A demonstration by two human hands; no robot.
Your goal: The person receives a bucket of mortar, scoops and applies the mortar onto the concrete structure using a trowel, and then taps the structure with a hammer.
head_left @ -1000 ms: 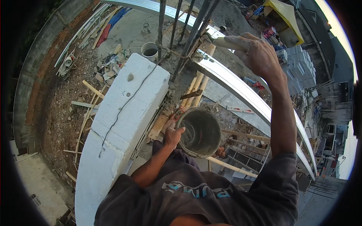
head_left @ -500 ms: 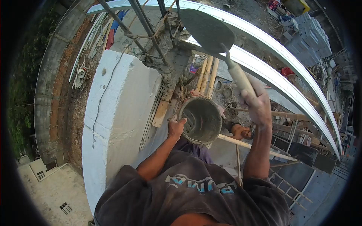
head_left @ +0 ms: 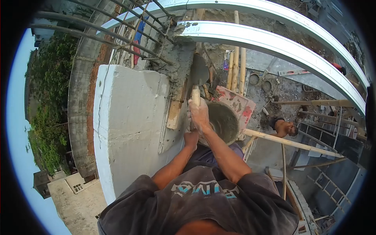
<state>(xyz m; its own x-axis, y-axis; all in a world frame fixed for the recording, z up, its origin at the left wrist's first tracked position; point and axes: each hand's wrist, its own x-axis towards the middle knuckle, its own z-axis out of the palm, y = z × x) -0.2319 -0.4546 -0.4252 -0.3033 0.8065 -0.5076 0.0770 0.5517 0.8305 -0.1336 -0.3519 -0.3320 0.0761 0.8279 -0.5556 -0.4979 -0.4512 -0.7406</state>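
Observation:
My right hand is wrapped around the pale wooden handle of a trowel. The trowel's grey blade points away from me, close beside the wet mortar at the top of the wall. Just below, my left hand grips the near-left side of a mortar-smeared bucket; my right forearm crosses in front of the bucket and covers part of it. A wooden board stands against the wall end, left of the trowel.
A thick pale block wall runs along my left. Steel rebar juts out at upper left. White metal beams arch across the top. Bamboo poles cross at right, and another person is down below.
My right hand has brought the trowel from raised at upper right down and left, beside the mortared wall end. My left hand keeps hold of the bucket. The view has shifted.

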